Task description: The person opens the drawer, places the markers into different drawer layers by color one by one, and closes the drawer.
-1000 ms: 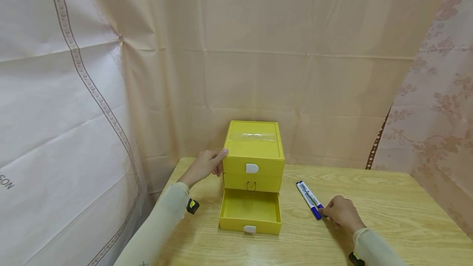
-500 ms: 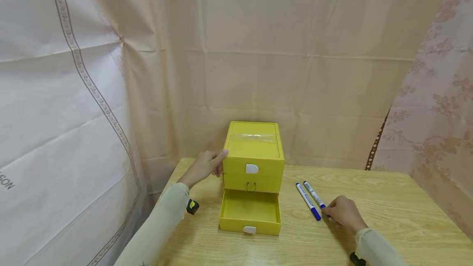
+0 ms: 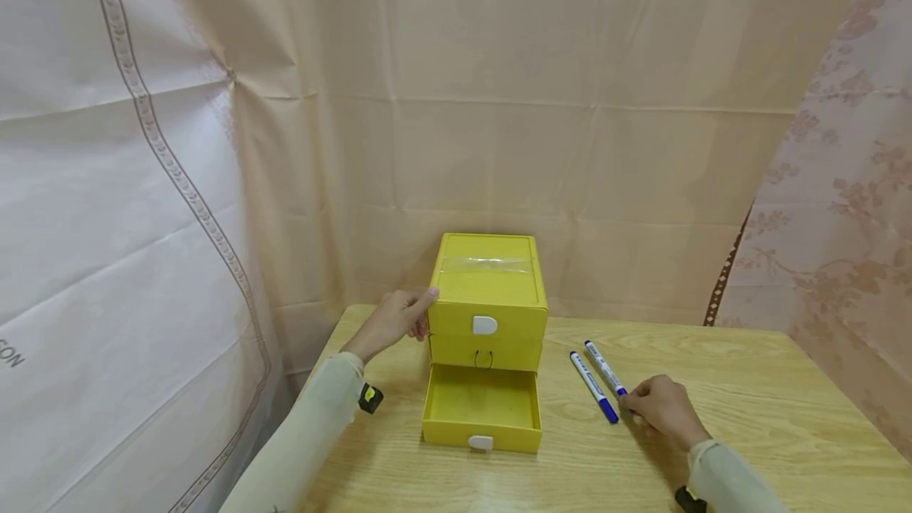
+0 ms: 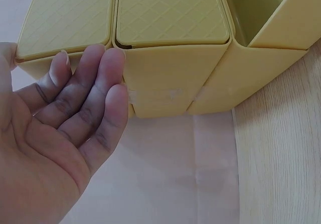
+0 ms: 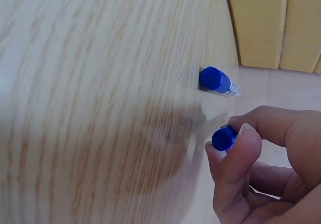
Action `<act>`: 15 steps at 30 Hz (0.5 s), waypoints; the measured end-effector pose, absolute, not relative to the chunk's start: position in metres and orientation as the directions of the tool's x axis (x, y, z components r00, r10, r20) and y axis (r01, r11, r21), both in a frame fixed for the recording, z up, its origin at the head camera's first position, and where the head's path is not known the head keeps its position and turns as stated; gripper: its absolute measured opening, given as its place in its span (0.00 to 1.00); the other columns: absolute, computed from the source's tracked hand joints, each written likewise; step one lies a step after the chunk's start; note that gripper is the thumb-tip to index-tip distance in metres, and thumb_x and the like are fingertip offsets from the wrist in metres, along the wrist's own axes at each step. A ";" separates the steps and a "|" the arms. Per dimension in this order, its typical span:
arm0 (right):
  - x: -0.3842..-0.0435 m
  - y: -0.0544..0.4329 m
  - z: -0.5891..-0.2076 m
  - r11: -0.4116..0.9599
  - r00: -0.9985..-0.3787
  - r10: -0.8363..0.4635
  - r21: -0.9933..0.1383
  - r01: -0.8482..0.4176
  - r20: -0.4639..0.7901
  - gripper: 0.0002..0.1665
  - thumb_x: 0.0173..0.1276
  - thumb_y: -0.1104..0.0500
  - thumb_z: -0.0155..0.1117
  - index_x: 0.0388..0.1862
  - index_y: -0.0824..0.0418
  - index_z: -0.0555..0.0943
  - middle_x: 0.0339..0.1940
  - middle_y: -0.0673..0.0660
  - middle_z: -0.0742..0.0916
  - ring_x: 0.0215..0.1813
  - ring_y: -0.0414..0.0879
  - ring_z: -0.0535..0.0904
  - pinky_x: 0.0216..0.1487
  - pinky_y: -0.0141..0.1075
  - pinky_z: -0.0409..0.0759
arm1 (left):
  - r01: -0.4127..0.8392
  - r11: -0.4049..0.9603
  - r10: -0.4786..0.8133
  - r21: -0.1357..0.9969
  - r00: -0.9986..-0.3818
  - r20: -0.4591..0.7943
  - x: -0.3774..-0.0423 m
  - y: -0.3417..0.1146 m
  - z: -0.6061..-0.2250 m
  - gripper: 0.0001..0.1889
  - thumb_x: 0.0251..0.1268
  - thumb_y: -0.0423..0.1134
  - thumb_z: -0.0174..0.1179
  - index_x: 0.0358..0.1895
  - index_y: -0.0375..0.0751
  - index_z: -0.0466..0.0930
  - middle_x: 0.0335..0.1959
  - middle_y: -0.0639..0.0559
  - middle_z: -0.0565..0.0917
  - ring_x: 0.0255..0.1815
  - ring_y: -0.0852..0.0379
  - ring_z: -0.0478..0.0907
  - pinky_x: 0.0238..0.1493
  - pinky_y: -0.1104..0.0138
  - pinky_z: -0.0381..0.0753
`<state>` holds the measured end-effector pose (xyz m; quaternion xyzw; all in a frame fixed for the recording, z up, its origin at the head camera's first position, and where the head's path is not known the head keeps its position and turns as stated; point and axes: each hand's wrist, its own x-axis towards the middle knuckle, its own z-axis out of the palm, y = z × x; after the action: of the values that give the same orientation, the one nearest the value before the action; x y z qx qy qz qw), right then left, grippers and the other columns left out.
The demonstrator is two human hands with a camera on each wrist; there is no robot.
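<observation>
My right hand (image 3: 666, 412) pinches a white marker with a blue cap (image 5: 223, 138) by its capped end, thumb and fingertips around the cap. The marker's white barrel (image 3: 602, 362) points away toward the back of the table. A second marker (image 3: 590, 382) of the same kind lies just left of it. At the left side of a yellow drawer box (image 3: 488, 271), my left hand (image 3: 394, 321) rests its thumb on the top front corner; its loosely bent fingers (image 4: 114, 103) lie against the side wall. The bottom drawer (image 3: 484, 406) is pulled out with nothing visible inside.
The box stands on a wood-grain table (image 3: 748, 394). Its upper drawers are closed; the top front has a white tab handle (image 3: 485, 325), and clear tape crosses the lid. Behind hangs a beige cloth (image 3: 499, 101), with white cloth (image 3: 142, 244) at left and floral cloth (image 3: 855, 180) at right.
The marker in my right hand has shifted right, away from the second marker, and slightly backward; a gap now separates the two. The left hand and the drawer box have stayed in place.
</observation>
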<state>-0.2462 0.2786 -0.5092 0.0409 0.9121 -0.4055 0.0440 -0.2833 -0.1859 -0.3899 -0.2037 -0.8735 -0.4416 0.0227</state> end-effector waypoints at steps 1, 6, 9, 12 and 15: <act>-0.246 0.279 -0.509 0.668 -0.993 0.040 -0.736 0.110 -0.112 0.08 0.67 0.62 0.70 0.33 0.68 0.87 0.18 0.55 0.83 0.16 0.41 0.76 0.18 0.34 0.78 | 0.376 0.526 0.335 0.763 -0.916 0.220 -0.283 -0.186 -0.390 0.34 0.79 0.67 0.43 0.27 0.42 0.82 0.24 0.44 0.84 0.27 0.43 0.84 0.37 0.56 0.84; -0.246 0.279 -0.508 0.663 -0.995 0.041 -0.742 0.098 -0.095 0.08 0.67 0.63 0.68 0.34 0.69 0.87 0.21 0.54 0.83 0.19 0.43 0.78 0.20 0.36 0.81 | 0.374 0.516 0.338 0.770 -0.916 0.218 -0.284 -0.186 -0.390 0.33 0.79 0.67 0.44 0.28 0.43 0.82 0.24 0.45 0.84 0.29 0.38 0.85 0.36 0.56 0.84; -0.246 0.278 -0.508 0.658 -0.995 0.041 -0.747 0.096 -0.091 0.08 0.68 0.63 0.68 0.34 0.69 0.87 0.19 0.55 0.82 0.19 0.43 0.78 0.19 0.36 0.80 | 0.376 0.515 0.340 0.770 -0.914 0.219 -0.284 -0.186 -0.390 0.33 0.79 0.67 0.44 0.28 0.43 0.82 0.24 0.45 0.84 0.29 0.39 0.85 0.36 0.56 0.84; -0.245 0.278 -0.507 0.652 -0.995 0.042 -0.752 0.098 -0.092 0.08 0.68 0.62 0.68 0.34 0.68 0.87 0.18 0.55 0.82 0.17 0.43 0.77 0.19 0.35 0.78 | 0.375 0.515 0.341 0.771 -0.915 0.217 -0.284 -0.186 -0.390 0.33 0.80 0.66 0.44 0.28 0.43 0.82 0.24 0.45 0.84 0.30 0.37 0.84 0.37 0.56 0.84; -0.244 0.278 -0.506 0.651 -0.996 0.040 -0.754 0.089 -0.083 0.08 0.68 0.62 0.68 0.34 0.68 0.87 0.17 0.55 0.82 0.16 0.42 0.76 0.18 0.34 0.77 | 0.373 0.516 0.340 0.771 -0.915 0.216 -0.284 -0.186 -0.390 0.33 0.80 0.66 0.44 0.28 0.42 0.82 0.24 0.44 0.84 0.30 0.36 0.85 0.37 0.55 0.84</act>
<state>-0.2436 0.2784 -0.5063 0.0356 0.9080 -0.4165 0.0296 -0.2836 -0.1862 -0.3901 -0.2048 -0.8705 -0.4471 0.0189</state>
